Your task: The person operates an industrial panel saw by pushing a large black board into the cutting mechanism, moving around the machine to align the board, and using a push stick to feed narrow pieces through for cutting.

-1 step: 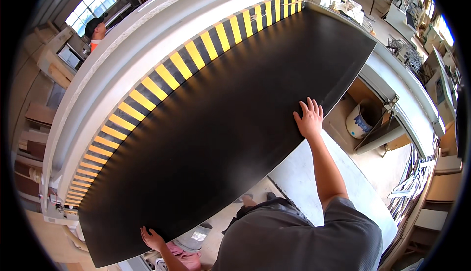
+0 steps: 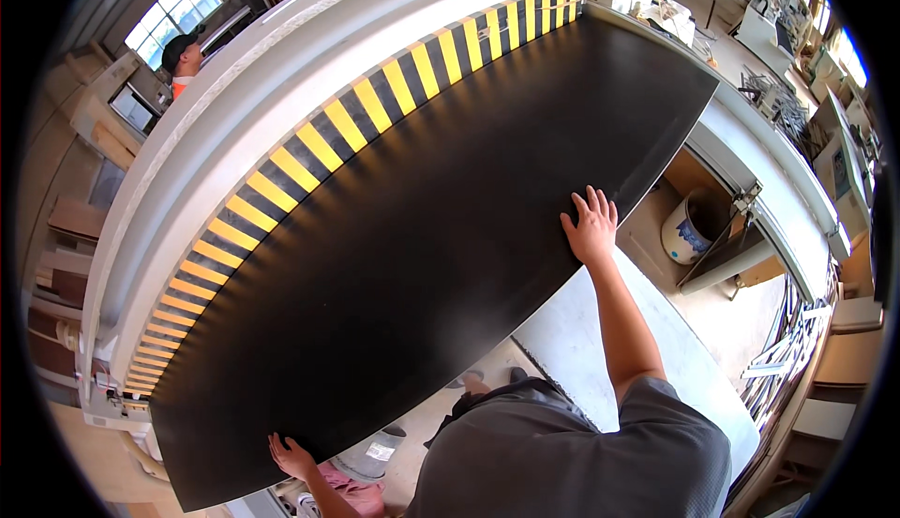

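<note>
A large black sheet (image 2: 441,199) lies under the striped yellow and black guard strip (image 2: 337,129) of a long machine beam. My left hand (image 2: 291,454) rests open on the near lower-left part of the sheet, fingers on its surface close to the edge. My right hand (image 2: 591,223) lies open with spread fingers on the sheet at its near right edge, and that forearm reaches over a pale white table surface (image 2: 637,302).
A co-worker in a cap (image 2: 181,59) is beyond the beam at upper left. A patterned bucket (image 2: 682,237) stands below the machine's frame at right. A grey bucket (image 2: 366,457) sits under the sheet's near edge. Bundled metal strips (image 2: 778,340) and boards (image 2: 839,359) lie at right.
</note>
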A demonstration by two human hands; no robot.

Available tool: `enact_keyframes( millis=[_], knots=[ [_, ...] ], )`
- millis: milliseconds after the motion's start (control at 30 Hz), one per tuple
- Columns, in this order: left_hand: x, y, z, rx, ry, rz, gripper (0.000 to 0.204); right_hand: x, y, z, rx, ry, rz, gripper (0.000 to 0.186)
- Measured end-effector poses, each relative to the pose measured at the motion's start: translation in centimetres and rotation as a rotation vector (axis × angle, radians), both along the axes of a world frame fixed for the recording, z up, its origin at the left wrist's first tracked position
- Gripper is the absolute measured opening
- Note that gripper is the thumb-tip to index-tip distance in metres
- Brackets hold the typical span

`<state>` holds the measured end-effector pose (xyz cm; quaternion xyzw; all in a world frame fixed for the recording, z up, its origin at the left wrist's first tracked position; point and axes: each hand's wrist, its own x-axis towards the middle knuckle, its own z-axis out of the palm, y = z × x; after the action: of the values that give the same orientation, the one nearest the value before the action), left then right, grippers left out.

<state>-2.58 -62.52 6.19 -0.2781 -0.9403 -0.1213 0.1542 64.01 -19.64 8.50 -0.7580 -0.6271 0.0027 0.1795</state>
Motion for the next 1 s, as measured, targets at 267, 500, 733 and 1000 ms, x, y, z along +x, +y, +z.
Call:
enact_keyframes(
  millis=[267,500,733,1000],
  knots=[
    [-0.5,-0.2,-0.3,0.005,0.010,-0.010,0.041,-0.2,-0.2,0.6,-0.001,0.002,0.003,0.055],
    [0.2,0.4,0.4,-0.022,-0.007,0.009,0.041,-0.3,-0.1,0.8,-0.042,-0.035,-0.013,0.056],
    [-0.2,0.0,0.1,-0.027,-0.008,0.014,0.041,-0.3,0.0,0.4,-0.064,-0.049,-0.027,0.056],
    [1.4,1.2,1.3,-0.093,0.004,0.124,0.046,-0.4,0.0,0.5,-0.081,-0.058,-0.037,0.056]
  ],
)
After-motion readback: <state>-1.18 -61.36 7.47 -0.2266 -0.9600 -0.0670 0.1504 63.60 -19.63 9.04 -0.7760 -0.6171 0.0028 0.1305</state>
